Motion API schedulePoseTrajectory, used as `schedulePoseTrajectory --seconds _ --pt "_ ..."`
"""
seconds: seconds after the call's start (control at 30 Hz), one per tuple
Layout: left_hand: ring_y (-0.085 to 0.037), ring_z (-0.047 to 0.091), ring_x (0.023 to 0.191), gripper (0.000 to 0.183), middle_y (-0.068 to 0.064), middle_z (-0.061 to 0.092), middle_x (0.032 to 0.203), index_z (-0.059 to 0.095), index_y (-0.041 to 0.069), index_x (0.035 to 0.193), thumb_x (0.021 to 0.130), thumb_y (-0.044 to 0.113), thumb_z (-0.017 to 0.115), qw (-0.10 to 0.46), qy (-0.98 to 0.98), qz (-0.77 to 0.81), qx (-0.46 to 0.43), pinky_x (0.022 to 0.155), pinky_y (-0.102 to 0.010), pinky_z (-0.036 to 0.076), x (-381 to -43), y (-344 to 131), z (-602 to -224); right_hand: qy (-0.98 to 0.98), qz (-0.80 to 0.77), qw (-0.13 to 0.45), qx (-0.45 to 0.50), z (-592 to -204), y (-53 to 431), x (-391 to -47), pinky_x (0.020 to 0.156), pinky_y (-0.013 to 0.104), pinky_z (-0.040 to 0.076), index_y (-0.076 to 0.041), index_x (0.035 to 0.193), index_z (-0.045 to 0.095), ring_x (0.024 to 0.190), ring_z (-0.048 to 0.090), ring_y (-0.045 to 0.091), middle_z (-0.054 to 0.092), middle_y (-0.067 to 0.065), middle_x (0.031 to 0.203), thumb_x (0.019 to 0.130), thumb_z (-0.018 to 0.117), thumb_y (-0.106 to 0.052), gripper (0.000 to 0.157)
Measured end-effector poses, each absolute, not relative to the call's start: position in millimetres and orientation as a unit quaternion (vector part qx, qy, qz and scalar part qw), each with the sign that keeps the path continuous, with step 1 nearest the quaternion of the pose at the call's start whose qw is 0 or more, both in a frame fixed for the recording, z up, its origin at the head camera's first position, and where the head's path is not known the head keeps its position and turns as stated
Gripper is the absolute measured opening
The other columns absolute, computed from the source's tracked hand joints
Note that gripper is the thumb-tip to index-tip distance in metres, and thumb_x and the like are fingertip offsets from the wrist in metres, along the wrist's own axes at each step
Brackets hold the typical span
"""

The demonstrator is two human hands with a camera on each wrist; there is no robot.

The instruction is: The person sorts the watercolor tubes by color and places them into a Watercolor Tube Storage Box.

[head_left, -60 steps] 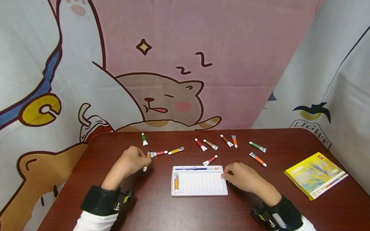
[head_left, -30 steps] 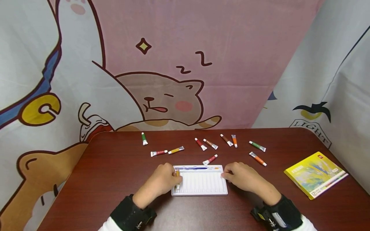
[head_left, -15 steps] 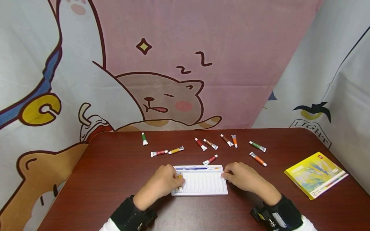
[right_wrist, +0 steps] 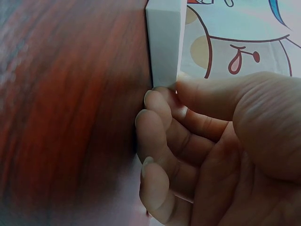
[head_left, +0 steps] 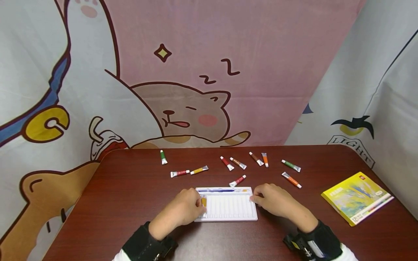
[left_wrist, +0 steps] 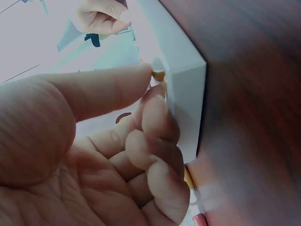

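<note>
The white ridged tray [head_left: 232, 208] lies on the table, with a blue paintbrush [head_left: 217, 190] along its far side. Over the tray's left end is my left hand [head_left: 183, 208], thumb and index fingertips pinching a yellow-ochre paint tube [head_left: 204, 201]. In the left wrist view, that tube's cap end [left_wrist: 158, 74] shows just past the thumb tip. Another tube seen earlier at the tray's left end is hidden behind the fingers. My right hand [head_left: 274, 199] pinches the tray's right edge between thumb and index finger; the right wrist view shows the tray wall [right_wrist: 164, 47] there.
Several paint tubes lie scattered beyond the tray, among them a red tube [head_left: 237, 181], a yellow tube [head_left: 199, 170], a green tube [head_left: 163, 157] and an orange tube [head_left: 291, 179]. A yellow box [head_left: 356, 197] sits at the right. A printed cloth [head_left: 261, 72] hangs behind the table.
My left hand picked up the yellow-ochre tube from the table's left and brought it into the tray's left end, then shifted slightly left. The right hand stays at the tray edge.
</note>
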State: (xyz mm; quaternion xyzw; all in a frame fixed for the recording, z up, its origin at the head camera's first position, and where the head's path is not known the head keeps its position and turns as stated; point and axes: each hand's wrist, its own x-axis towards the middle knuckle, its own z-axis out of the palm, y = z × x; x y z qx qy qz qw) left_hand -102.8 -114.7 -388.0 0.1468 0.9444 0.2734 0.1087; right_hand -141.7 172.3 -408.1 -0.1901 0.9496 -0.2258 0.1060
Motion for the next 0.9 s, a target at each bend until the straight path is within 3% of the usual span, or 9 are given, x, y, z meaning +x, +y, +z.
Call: schedulePoseTrajectory --seconds 0.9 --pt "-0.011 0.043 0.05 0.036 0.005 0.05 0.05 0.053 0.016 0.047 0.069 0.018 0.082 0.081 0.953 0.273 0.101 0.042 -0.024 0.034 -105.2 -111.9 -394.0 0.948 -0.225 0.105 -0.198 -409.1 173.0 -141.5 0.047 0.029 0.033 -0.022 0.065 0.057 0.048 0.04 0.009 0.045 -0.008 0.053 0.087 0.066 -0.023 0.023"
